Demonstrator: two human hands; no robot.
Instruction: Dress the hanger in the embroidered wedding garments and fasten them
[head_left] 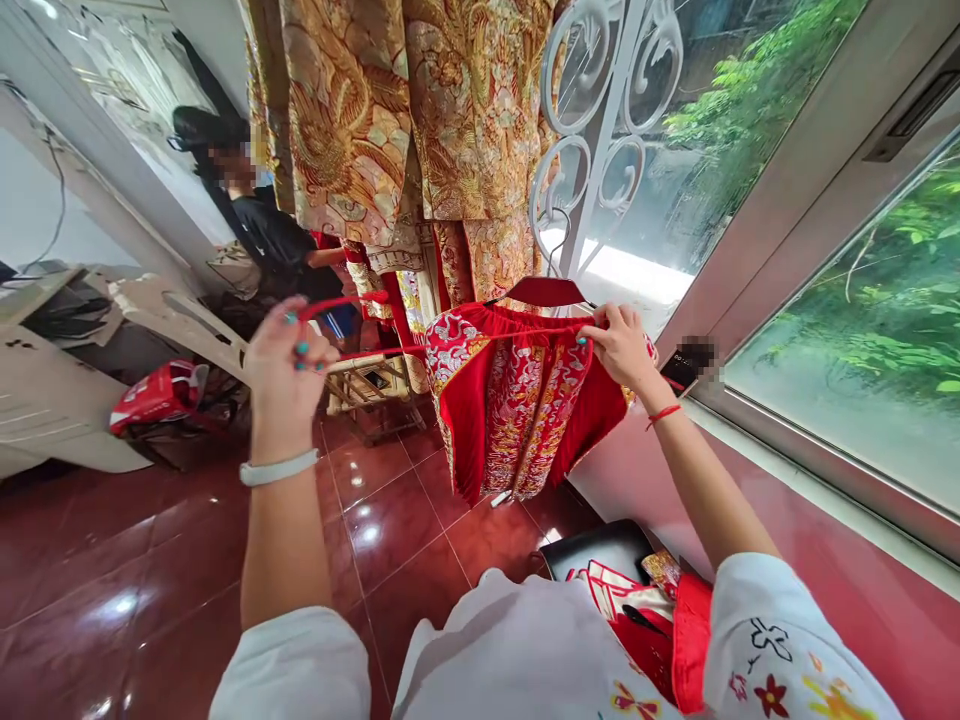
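Note:
A red embroidered skirt (517,410) with silver and gold patterns hangs in front of me from a hanger (555,250) hooked on the white scrolled ironwork. My left hand (289,355) is closed on a red waist tie (390,349), which stretches from it across to the skirt's top. A loose end of the tie sticks out above those fingers. At the waistband's right side, my right hand (621,342) pinches the red cord between thumb and fingers. The hanger's lower part is hidden by the skirt.
Gold embroidered garments (352,120) hang behind the skirt. A person in black (262,230) stands at the left, near a red bag (161,398) and a small wooden stool (375,390). To the right is a window (862,330) with a phone (688,362) by its sill. Red cloth (690,630) lies below.

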